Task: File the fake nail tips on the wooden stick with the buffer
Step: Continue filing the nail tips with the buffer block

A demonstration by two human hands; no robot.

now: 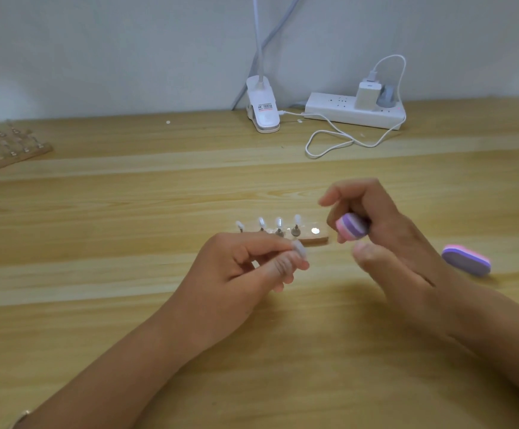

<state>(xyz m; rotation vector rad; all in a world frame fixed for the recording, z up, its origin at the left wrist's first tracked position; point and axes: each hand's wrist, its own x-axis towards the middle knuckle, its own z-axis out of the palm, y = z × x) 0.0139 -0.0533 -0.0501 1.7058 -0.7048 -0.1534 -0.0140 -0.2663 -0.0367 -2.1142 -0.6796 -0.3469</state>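
**Both hands busy above the nail stick**

A pale wooden table fills the view, with a grey wall behind it. Two bare forearms reach in from the near edge.

The left hand hovers near centre with its fingers curled in. Thumb and forefinger pinch a small clear nail tip, though blur hides just how it sits between them. The right hand is just to the right and slightly farther. Its fingers wrap a pink and purple buffer, whose rounded end points left toward the other hand, and the thumb stands free below it.

At the far edge lie a white power strip with a looping white cable, and left of it a white clip lamp base. A wooden board of small holders sits far left.

The wooden stick lies flat just beyond the left hand, partly hidden by it. Four nail tips stand upright along it. A second buffer rests on the table right of the right hand.
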